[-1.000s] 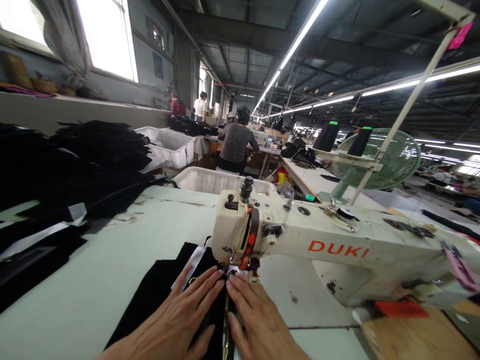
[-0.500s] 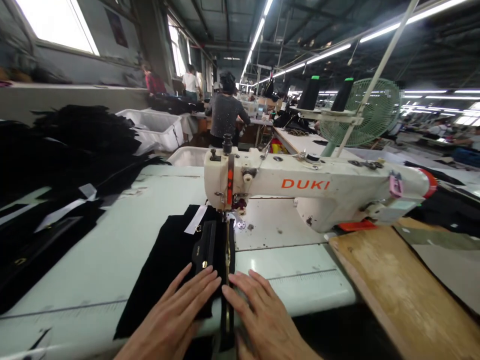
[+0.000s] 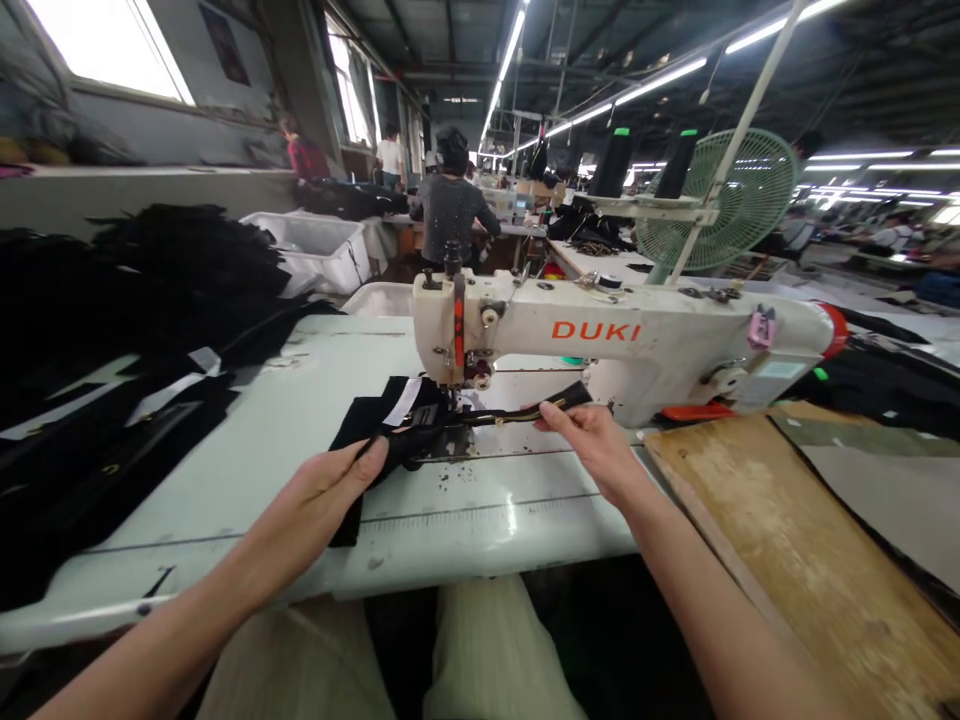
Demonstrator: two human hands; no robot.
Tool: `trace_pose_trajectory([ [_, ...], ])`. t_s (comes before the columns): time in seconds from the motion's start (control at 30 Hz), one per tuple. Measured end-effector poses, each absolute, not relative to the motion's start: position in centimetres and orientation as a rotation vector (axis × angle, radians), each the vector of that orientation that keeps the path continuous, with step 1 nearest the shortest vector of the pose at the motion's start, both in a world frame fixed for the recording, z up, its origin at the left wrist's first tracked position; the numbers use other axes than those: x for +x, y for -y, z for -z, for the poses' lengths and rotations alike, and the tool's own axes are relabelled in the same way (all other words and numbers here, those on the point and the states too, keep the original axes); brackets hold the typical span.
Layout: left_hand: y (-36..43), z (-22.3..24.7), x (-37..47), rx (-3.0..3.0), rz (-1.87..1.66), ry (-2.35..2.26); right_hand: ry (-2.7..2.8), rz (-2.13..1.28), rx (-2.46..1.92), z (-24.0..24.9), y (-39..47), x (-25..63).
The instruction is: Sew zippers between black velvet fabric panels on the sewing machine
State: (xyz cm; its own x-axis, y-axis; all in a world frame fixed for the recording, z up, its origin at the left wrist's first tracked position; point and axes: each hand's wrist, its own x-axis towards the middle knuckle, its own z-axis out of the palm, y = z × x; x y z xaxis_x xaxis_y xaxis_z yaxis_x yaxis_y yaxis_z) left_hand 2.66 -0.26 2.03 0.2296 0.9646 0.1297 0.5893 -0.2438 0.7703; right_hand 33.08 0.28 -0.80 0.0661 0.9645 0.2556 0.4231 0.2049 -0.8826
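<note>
Black fabric [image 3: 358, 418] with a white tag [image 3: 403, 401] lies at the needle of the white sewing machine [image 3: 517, 318]. My left hand [image 3: 341, 475] pinches a folded part of this fabric, left of the needle. A black zipper strip [image 3: 517, 413] with gold teeth stretches from the needle area to the right. Its right end is pinched between thumb and fingers of my right hand [image 3: 589, 435], in front of the machine's arm. Some of the fabric under the left hand is hidden.
Piled black pieces [image 3: 120, 320] cover the table's left side. A worn brown board [image 3: 795, 540] lies at the right. Behind the machine are a white bin [image 3: 322, 250], thread cones [image 3: 611, 165], a green fan [image 3: 720, 195] and a person in grey [image 3: 450, 215].
Both hands have lifted from lying flat on the fabric and moved apart, now gripping it. The zipper strip has swung from pointing toward me to pointing right, and the fabric is partly folded.
</note>
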Motion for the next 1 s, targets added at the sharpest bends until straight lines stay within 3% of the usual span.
trace_pose_trajectory([
  [0.17,0.9,-1.3,2.7,2.016,-0.784,-1.287,1.845,-0.630,-1.202,-0.1,2.3,30.3],
  [0.27,1.8,0.6,2.3,2.245,-0.714,-1.207,2.187,-0.207,-1.113,2.6,5.2,27.0],
  [0.4,3.0,3.6,1.9,2.732,-0.623,-1.031,2.144,0.128,-1.140,6.6,7.2,23.5],
  [0.7,3.2,5.0,3.1,3.168,-0.664,-0.808,1.965,0.204,-1.084,7.2,7.8,23.2],
  [1.0,3.3,5.0,3.4,3.213,-0.696,-0.812,1.947,0.267,-1.068,7.6,7.9,23.2],
])
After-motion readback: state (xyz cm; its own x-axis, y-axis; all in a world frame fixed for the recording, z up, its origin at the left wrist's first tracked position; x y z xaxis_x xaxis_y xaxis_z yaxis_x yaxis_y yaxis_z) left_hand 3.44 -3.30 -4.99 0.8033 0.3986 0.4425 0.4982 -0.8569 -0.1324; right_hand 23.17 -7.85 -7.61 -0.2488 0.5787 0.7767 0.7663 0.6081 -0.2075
